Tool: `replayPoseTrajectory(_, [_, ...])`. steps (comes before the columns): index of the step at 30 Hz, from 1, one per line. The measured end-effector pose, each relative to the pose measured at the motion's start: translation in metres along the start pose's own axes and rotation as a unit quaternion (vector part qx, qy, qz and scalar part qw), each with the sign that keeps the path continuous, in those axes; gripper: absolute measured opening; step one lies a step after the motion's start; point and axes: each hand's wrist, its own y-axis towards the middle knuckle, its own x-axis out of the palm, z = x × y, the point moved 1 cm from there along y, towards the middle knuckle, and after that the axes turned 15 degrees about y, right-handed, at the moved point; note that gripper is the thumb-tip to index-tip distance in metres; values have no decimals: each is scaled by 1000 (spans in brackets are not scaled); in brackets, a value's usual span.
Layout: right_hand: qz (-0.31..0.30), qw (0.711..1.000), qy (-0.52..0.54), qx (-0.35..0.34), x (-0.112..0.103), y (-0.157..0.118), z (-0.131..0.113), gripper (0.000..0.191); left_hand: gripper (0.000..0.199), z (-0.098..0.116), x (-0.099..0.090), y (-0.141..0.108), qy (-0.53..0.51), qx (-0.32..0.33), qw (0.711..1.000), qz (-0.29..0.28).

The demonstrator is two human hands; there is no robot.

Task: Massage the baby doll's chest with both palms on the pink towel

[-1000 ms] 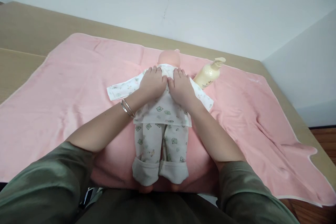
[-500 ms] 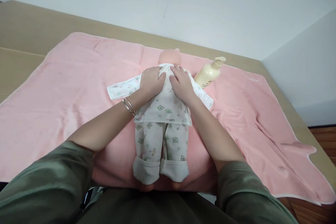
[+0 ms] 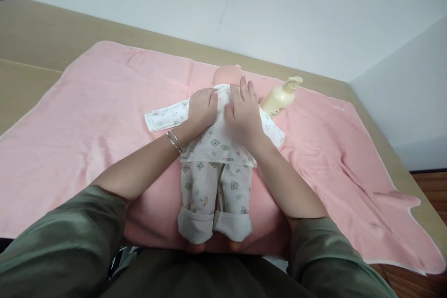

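A baby doll (image 3: pixel 220 144) lies in line with my body, head away from me, feet close to my waist. It wears a white printed top and matching trousers with turned-up cuffs. Its face does not show. My left hand (image 3: pixel 203 109) is wrapped around the upper left side of the doll's torso, most of its fingers curled out of sight. Over the right side of the upper torso is my right hand (image 3: pixel 244 111), its fingers stretched out and apart; whether its palm touches the top is hard to tell. A cream pump bottle (image 3: pixel 280 98) stands beside the doll's right sleeve.
A pink blanket (image 3: pixel 115 102), wrinkled at the right, lies under the doll and bottle. It covers much of a light wooden table (image 3: pixel 45 23). White walls (image 3: pixel 296 18) border the table behind. Wooden floor (image 3: pixel 433 191) shows at the right.
My right hand has lifted and turned, its fingers now spread and pointing up past the doll's shoulder. My left hand's thumb has drawn in toward its fingers. The doll and bottle stay put.
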Motion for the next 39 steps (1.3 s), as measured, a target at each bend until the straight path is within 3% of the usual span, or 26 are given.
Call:
replayPoseTrajectory(4, [-52,998,-3,44,9,2,0,52,49,-2,3,0,-9,3,1000,12])
replayPoseTrajectory(10, [15,1000,-2,-14,-1,3,0,57,50,-2,1,0,-15,7,1000,-6])
replayPoseTrajectory(16, [-50,998,24,26,10,5,7,59,47,0,0,-1,-10,0,1000,-11])
replayPoseTrajectory(23, [24,999,34,-9,-2,2,-6,62,45,2,-5,-1,-16,-7,999,-29])
replayPoseTrajectory(29, [-62,997,30,28,9,6,1,60,45,1,-3,-1,1,-5,1000,-20])
replayPoseTrajectory(35, [8,999,30,13,-4,3,-7,57,43,3,-6,0,-4,-3,999,-36])
replayPoseTrajectory(39, [4,999,32,31,11,1,2,53,44,3,-5,-1,1,-4,1000,-30])
